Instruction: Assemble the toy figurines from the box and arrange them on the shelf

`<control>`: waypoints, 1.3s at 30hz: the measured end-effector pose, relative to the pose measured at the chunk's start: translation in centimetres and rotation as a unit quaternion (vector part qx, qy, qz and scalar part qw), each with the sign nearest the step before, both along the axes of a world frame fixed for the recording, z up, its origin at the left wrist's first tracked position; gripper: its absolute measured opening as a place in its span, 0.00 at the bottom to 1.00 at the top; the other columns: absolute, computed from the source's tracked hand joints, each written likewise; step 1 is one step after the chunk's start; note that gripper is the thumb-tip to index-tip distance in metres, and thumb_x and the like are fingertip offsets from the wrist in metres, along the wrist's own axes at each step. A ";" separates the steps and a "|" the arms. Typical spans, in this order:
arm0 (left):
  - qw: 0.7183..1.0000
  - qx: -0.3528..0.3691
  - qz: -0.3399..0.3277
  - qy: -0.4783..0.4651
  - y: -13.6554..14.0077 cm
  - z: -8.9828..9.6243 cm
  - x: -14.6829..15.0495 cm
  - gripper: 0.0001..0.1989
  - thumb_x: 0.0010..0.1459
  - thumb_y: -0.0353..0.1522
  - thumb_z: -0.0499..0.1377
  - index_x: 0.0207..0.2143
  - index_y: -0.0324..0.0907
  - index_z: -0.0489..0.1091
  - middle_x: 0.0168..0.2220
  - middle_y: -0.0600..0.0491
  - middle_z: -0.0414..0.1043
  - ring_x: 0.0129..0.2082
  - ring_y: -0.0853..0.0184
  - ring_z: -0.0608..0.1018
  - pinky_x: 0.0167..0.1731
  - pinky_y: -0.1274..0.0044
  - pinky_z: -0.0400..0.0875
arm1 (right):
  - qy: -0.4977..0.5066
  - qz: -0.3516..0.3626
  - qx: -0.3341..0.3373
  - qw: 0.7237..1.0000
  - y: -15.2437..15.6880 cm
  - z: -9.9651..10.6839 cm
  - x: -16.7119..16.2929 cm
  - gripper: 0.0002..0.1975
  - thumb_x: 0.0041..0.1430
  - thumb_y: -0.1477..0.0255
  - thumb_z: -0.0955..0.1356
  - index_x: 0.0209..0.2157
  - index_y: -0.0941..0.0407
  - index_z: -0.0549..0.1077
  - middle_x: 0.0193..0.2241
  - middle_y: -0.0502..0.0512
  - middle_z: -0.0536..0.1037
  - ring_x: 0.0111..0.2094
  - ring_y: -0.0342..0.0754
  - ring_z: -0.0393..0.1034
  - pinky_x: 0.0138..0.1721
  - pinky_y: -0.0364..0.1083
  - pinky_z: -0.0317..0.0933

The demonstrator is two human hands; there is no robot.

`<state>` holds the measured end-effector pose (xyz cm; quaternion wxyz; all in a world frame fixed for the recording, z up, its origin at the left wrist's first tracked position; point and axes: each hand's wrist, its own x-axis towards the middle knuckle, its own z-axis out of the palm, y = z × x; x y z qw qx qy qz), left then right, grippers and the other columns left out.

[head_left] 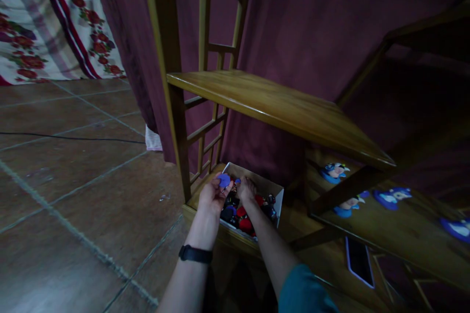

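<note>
A white cardboard box (pixel 279 200) stands on the lowest wooden shelf, holding several small dark, red and blue figures (pixel 245 225). At the box's left end, my left hand (pixel 213 195) grips a purple disc-shaped piece (pixel 223 180), which looks like a figurine base. My right hand (pixel 247 190) reaches into the box with its fingers bent down. A small blue-purple piece (pixel 238 181) shows at its fingertips, and whether the fingers are closed on it is hard to make out. The wrist and fingers hide part of the box's contents.
Above the box juts a wooden shelf board (pixel 271 102) at an angle, beside a lattice frame (pixel 205 132). To the right, blue-based figurines (pixel 335 172) stand on another shelf, with a phone (pixel 360 260) lying below. A dark cable (pixel 73 137) crosses the tiled floor.
</note>
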<state>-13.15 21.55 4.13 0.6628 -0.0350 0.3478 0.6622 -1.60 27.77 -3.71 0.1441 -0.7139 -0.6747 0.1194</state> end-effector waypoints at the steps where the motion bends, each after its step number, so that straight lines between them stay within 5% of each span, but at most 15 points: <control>1: 1.000 0.004 -0.006 -0.002 0.0 0.0 0.0 0.12 0.49 0.18 0.49 0.34 0.37 0.66 0.28 0.50 0.69 0.25 0.68 0.74 0.29 0.69 0.74 | 0.012 -0.005 -0.009 1.000 0.2 -0.1 -0.1 0.12 0.56 0.70 0.61 0.41 0.58 0.68 0.43 0.63 0.73 0.46 0.52 0.67 0.43 0.47 0.58; 7: 1.000 -0.002 -0.009 -0.001 0.1 0.2 -0.2 0.12 0.51 0.20 0.49 0.36 0.37 0.66 0.27 0.51 0.69 0.24 0.70 0.74 0.29 0.72 0.74 | 0.119 -0.005 0.001 0.993 -0.2 0.5 0.7 0.13 0.49 0.74 0.65 0.40 0.55 0.70 0.43 0.59 0.73 0.46 0.52 0.66 0.44 0.46 0.58; 10: 1.000 -0.016 -0.009 0.005 0.2 0.3 -0.2 0.12 0.52 0.20 0.49 0.36 0.38 0.66 0.27 0.51 0.70 0.24 0.71 0.74 0.29 0.73 0.73 | 0.328 -0.012 -0.040 0.944 -2.0 1.4 1.9 0.10 0.45 0.75 0.67 0.34 0.55 0.72 0.35 0.54 0.76 0.40 0.50 0.69 0.40 0.45 0.61; 11: 1.000 -0.017 -0.010 0.008 0.2 0.3 -0.1 0.12 0.51 0.20 0.49 0.36 0.38 0.66 0.27 0.51 0.70 0.25 0.71 0.74 0.29 0.74 0.73 | 0.430 -0.021 -0.068 0.900 -2.9 1.7 2.4 0.10 0.45 0.74 0.68 0.34 0.55 0.72 0.33 0.53 0.76 0.37 0.49 0.70 0.38 0.45 0.62; 13: 1.000 -0.016 -0.014 0.016 0.2 0.4 0.2 0.12 0.50 0.20 0.50 0.36 0.38 0.66 0.27 0.52 0.70 0.25 0.72 0.74 0.29 0.75 0.73 | 0.634 -0.031 -0.123 0.763 -5.2 2.4 3.4 0.10 0.46 0.72 0.68 0.35 0.55 0.72 0.30 0.51 0.76 0.32 0.45 0.71 0.35 0.43 0.64; 16: 0.999 -0.012 -0.028 0.031 0.1 0.3 1.3 0.13 0.49 0.19 0.50 0.35 0.39 0.66 0.26 0.52 0.69 0.24 0.72 0.73 0.29 0.76 0.72 | 0.799 -0.045 -0.185 0.571 -8.9 3.6 4.8 0.09 0.49 0.71 0.67 0.34 0.58 0.72 0.28 0.51 0.76 0.29 0.41 0.70 0.35 0.41 0.66; 19: 0.998 -0.011 -0.036 0.047 -0.4 0.0 3.0 0.16 0.47 0.17 0.48 0.35 0.39 0.66 0.24 0.54 0.67 0.23 0.72 0.72 0.29 0.75 0.72 | 0.845 -0.056 -0.193 0.496 -12.4 4.8 5.7 0.09 0.51 0.73 0.66 0.35 0.60 0.72 0.30 0.54 0.77 0.32 0.41 0.71 0.38 0.40 0.66; 27: 0.991 0.019 -0.094 0.090 -4.7 -1.1 6.8 0.20 0.44 0.12 0.46 0.35 0.39 0.64 0.24 0.54 0.67 0.24 0.73 0.73 0.29 0.75 0.73 | 0.843 -0.074 -0.147 0.513 -21.2 4.9 9.0 0.10 0.48 0.71 0.70 0.34 0.60 0.74 0.29 0.55 0.76 0.33 0.44 0.72 0.40 0.45 0.66; 34: 0.977 0.053 -0.189 0.084 -12.7 -0.9 7.2 0.15 0.51 0.18 0.49 0.40 0.37 0.64 0.30 0.48 0.71 0.29 0.66 0.77 0.33 0.69 0.74 | 0.793 -0.133 -0.108 0.585 -26.9 3.5 12.3 0.13 0.44 0.69 0.72 0.34 0.56 0.75 0.25 0.49 0.76 0.25 0.38 0.67 0.21 0.36 0.58; 39: 0.965 0.018 -0.252 0.069 -18.3 -2.7 8.6 0.11 0.54 0.22 0.51 0.40 0.36 0.66 0.32 0.46 0.73 0.30 0.66 0.77 0.35 0.69 0.74 | 0.803 -0.134 -0.055 0.578 -28.6 4.0 12.8 0.12 0.42 0.70 0.72 0.33 0.56 0.75 0.29 0.51 0.77 0.28 0.39 0.69 0.24 0.37 0.60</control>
